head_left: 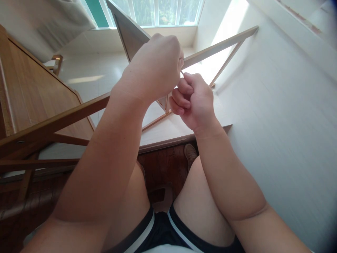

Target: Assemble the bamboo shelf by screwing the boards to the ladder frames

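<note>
My left hand (156, 66) is closed in a fist over a long wooden rail (218, 45) that runs from lower left to upper right across the view. My right hand (193, 100) is curled just below and to the right of it, fingers pinched together near the rail; what they hold is hidden. The two hands nearly touch. A flat grey-brown panel (127, 33) stands up behind the left fist. Thinner wooden slats (155, 121) join the rail below the hands.
A brown wooden board (34, 95) lies at the left. A white platform (168, 131) sits under the frame, with dark wood floor (165, 165) and my shoe (190, 153) below it. A white wall (276, 116) fills the right; windows (158, 12) are at the top.
</note>
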{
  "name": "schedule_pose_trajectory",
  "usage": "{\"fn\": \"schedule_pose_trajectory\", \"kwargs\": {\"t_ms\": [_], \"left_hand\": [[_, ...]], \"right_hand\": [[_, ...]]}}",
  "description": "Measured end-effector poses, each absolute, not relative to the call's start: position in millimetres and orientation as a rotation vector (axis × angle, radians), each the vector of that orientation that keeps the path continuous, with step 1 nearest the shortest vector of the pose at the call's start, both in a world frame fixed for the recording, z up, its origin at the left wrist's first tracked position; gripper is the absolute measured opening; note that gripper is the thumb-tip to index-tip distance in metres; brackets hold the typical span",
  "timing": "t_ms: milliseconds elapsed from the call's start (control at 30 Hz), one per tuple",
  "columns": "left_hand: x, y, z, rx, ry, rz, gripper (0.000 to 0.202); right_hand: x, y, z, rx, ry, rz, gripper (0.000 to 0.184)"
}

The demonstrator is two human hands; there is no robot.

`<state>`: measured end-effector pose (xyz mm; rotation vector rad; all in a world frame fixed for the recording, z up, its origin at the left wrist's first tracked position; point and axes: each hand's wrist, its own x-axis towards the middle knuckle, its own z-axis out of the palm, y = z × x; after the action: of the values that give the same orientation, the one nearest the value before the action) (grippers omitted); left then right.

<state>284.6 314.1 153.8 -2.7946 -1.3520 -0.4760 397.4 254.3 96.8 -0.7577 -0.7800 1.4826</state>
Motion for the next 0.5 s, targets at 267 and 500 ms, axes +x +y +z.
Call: {"fn": "schedule_pose_trajectory", "kwargs": {"t_ms": [267, 500], "left_hand": [[283.6, 316.3, 150.2, -2.814, -1.328, -0.54, 0.028], [284.8, 317.0, 150.3, -2.804, -1.289, -0.498, 0.026]], "right_hand": [[395.9, 252.8, 89.8, -0.164, -0.235, 1.864, 0.046], [389.2, 249.6, 95.9, -0.441, -0.261, 1.834, 0.049]]}}
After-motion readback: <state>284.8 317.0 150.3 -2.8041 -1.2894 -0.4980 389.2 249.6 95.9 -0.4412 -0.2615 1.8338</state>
